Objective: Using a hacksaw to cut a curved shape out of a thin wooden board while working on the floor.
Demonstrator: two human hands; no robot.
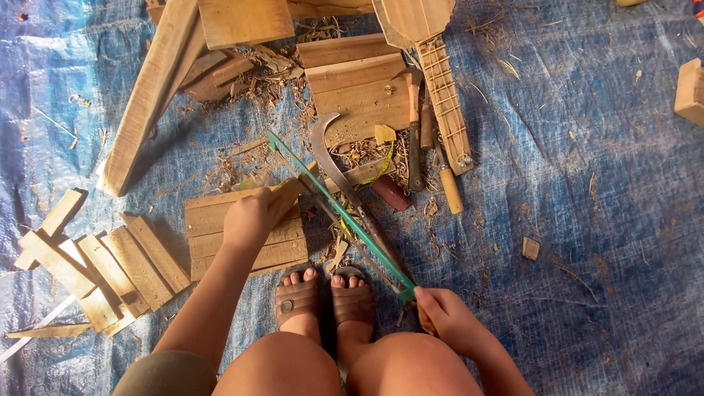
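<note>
- A green-framed hand saw (337, 209) is gripped at its near end by the right hand (444, 317), the fingers wrapped fully closed round the handle, so that the blade runs diagonally up and away toward the workpiece.
- A small wooden piece (284, 196) is pinned by the left hand (248, 217), fingers curled shut over it; it is pressed down on a stack of short planks (246, 236), seemingly so that it is steadied and raised off the ground under the blade.
- The saw's far end is seen crossing just past that piece, touching or nearly touching it (the exact contact cannot be told).
- Both sandalled feet (326, 297) are set together just below the stack, between the two arms.
- A curved sickle-like blade (331, 163), a hammer (413, 125) and an unfinished stringed-instrument neck (446, 103) are laid close beyond, within reach, among wood shavings (359, 150).
- Everything is spread on a blue tarpaulin (587, 183), with more cut slats (110, 268) kept aside at the left.
</note>
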